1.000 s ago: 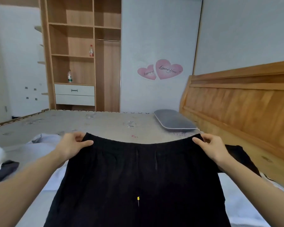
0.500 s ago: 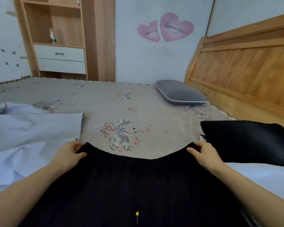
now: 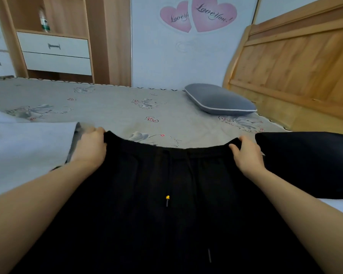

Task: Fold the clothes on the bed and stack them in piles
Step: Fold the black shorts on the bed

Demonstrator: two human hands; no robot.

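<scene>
Black drawstring trousers (image 3: 166, 224) lie spread across the bed (image 3: 117, 115) in front of me, waistband toward the far side, a yellow-tipped cord on the front. My left hand (image 3: 90, 148) grips the left corner of the waistband. My right hand (image 3: 247, 153) grips the right corner. A folded black garment (image 3: 309, 165) lies to the right of the trousers. A pale blue-grey garment (image 3: 26, 153) lies to the left, partly under my left hand.
A grey pillow (image 3: 219, 100) rests near the wooden headboard (image 3: 297, 70) at the right. A wooden wardrobe with white drawers (image 3: 55, 54) stands beyond the bed. Pink heart stickers (image 3: 198, 15) mark the wall.
The trousers came down from being held up in the air onto the bed. Both hands stayed on the waistband corners, and my view tilted down and moved closer.
</scene>
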